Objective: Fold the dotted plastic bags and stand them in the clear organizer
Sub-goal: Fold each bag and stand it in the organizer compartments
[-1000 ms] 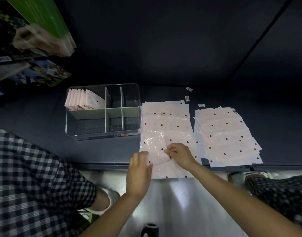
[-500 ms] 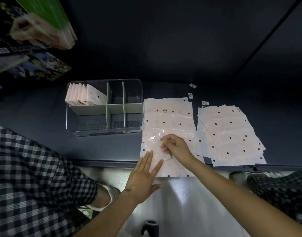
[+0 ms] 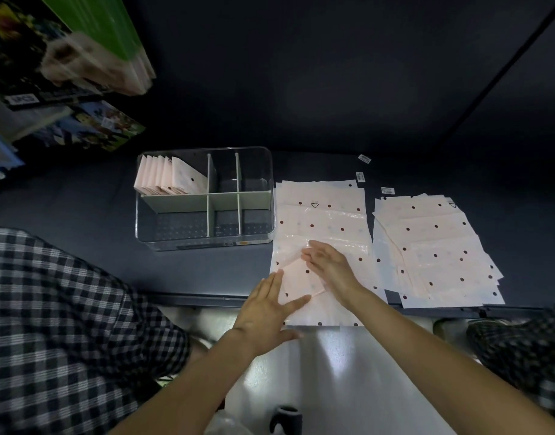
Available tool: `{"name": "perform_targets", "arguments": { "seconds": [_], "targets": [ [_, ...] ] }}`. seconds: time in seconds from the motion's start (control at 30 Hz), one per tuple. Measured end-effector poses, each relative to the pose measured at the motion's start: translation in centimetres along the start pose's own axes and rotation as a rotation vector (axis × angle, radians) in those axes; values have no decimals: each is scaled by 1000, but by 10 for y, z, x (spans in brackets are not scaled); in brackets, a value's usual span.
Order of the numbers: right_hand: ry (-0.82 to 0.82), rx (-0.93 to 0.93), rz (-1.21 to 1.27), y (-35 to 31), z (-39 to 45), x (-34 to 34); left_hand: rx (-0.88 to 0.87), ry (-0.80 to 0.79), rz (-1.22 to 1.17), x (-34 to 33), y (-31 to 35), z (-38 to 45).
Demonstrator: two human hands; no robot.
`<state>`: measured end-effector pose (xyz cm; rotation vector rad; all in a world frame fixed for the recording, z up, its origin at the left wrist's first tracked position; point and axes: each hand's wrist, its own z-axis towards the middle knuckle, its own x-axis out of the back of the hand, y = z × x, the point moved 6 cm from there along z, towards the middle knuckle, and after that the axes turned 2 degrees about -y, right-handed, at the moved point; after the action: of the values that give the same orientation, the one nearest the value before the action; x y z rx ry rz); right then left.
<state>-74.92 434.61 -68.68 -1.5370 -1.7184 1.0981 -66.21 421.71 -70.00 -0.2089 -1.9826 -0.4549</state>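
A: Which step is this?
B: Creasing. The left hand (image 3: 270, 304) and right hand (image 3: 328, 265), fingers flat, press a small folded pink dotted plastic bag (image 3: 301, 279) atop the near flat bag stack (image 3: 326, 224).
A: Next?
B: Probably pinching it and standing it in the clear plastic divided organizer (image 3: 204, 237), beside the upright folded bags (image 3: 169, 177).

Folded bags (image 3: 171, 176) stand in the organizer's (image 3: 204, 243) far-left compartment; flat bags (image 3: 433, 249) lie to its right.

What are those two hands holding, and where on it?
Nothing is gripped. Both the left hand and right hand press flat, straight fingers on the small folded pink dotted plastic bag, at opposite edges.
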Motion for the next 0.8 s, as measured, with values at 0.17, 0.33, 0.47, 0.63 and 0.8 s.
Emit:
{"name": "perform_targets", "arguments": {
  "seconds": [0.17, 0.33, 0.47, 0.63, 0.8],
  "targets": [
    [-104, 264, -733, -7, -14, 9, 65, 96, -98, 20, -21, 7],
    [-179, 391, -1114, 3, -29, 20, 91, 122, -67, 30, -30, 19],
    [-226, 480, -1303, 3, -34, 16, 92, 114, -78, 26, -33, 21],
    [-216, 684, -1517, -11, -40, 2, 84, 92, -87, 24, -37, 25],
    [-206, 799, -1578, -32, -50, -6, 77, 96, -131, 30, -39, 26]
  ]
}}
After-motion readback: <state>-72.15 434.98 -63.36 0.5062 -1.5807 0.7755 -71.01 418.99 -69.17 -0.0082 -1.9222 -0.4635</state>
